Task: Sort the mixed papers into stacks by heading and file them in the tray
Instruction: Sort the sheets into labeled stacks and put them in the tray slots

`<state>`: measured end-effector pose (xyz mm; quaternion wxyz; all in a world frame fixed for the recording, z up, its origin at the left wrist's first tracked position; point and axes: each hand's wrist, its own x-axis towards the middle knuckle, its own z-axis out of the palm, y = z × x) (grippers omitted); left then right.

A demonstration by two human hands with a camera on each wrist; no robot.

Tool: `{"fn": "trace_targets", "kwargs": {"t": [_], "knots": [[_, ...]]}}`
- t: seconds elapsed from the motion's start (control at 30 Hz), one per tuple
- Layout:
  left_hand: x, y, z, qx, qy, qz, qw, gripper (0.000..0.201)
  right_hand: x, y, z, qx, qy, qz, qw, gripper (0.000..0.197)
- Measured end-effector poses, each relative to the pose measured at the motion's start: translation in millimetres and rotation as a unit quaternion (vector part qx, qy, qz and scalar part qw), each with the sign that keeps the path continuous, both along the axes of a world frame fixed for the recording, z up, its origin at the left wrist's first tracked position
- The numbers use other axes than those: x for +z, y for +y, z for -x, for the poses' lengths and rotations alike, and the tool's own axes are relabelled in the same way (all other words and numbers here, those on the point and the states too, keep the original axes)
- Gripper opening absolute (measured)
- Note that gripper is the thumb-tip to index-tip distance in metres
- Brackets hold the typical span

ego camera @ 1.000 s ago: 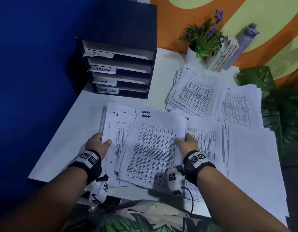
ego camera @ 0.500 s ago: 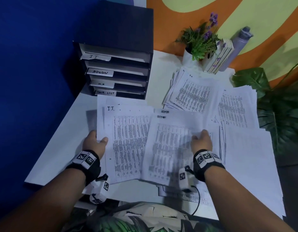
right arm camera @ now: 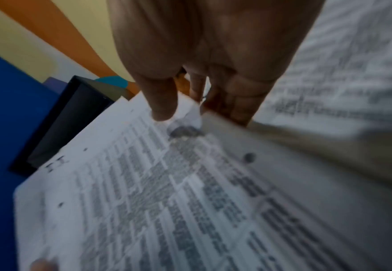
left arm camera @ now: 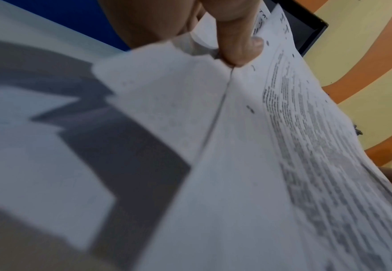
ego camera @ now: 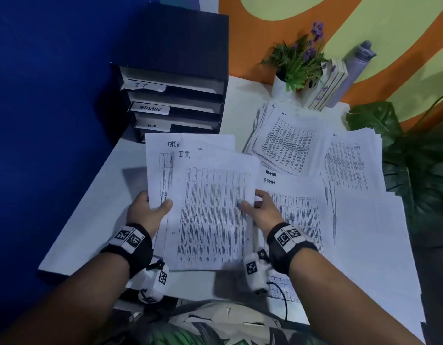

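Observation:
My left hand [ego camera: 150,210] grips the left edge of a lifted stack of mixed papers [ego camera: 165,170], thumb [left arm camera: 238,45] on top. The top sheet, headed I.T. [ego camera: 210,207], is a printed table; a sheet headed TASK shows behind it. My right hand [ego camera: 255,205] pinches that I.T. sheet's right edge, the thumb [right arm camera: 164,99] above and the fingers below. The black filing tray [ego camera: 175,46] stands at the back left, with slots labelled IT, ADMIN and H.R. An ADMIN pile [ego camera: 297,212] lies right of my hands.
An H.R. pile [ego camera: 287,143] and another printed pile [ego camera: 349,163] lie further back on the white table [ego camera: 91,220]. Plain-looking sheets [ego camera: 369,245] cover the right side. A potted plant [ego camera: 295,63], books and a bottle [ego camera: 352,70] stand at the back wall. Large leaves border the right edge.
My right hand carried the ADMIN sheet right onto the ADMIN pile, then came back to the I.T. sheet's edge. My left hand has raised the stack, and the TASK sheet shows behind.

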<state>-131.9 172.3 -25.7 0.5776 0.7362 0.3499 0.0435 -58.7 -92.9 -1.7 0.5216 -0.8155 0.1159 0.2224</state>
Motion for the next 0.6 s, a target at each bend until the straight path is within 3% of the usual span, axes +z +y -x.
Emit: {"fn": "trace_targets", "kwargs": {"t": [0.07,0.17,0.23,0.37,0.43,0.5,0.6], "knots": [[1.8,-1.8,0.7,0.000,-0.003,-0.007,1.000,0.021,-3.4,5.7,2.7,-0.026,-0.015,0.001,1.000,0.046],[3.8,-0.7,2.6,-0.008,-0.004,-0.027,1.000,0.019,-10.2,1.2,-2.4,-0.047,-0.020,0.048,0.998,0.054],[4.2,-0.8,3.8,-0.012,0.000,-0.042,0.999,0.016,-13.2,-4.5,-5.6,-0.057,-0.026,0.067,0.996,0.037],[1.4,3.0,2.8,0.005,0.018,-0.048,0.999,0.014,-11.8,-19.0,-7.9,-0.098,-0.034,0.069,0.992,0.021],[1.6,5.4,1.4,0.000,0.030,-0.053,0.998,0.015,-11.4,-25.8,-7.3,-0.100,-0.018,0.069,0.992,0.019],[1.7,6.5,-0.2,-0.006,0.033,-0.052,0.998,0.017,-12.9,-30.0,-6.7,-0.118,-0.003,0.069,0.991,0.028],[0.7,6.2,-2.5,-0.014,0.037,-0.050,0.998,0.019,-14.2,-32.8,-6.1,-0.123,-0.004,0.044,0.991,0.018]]}}
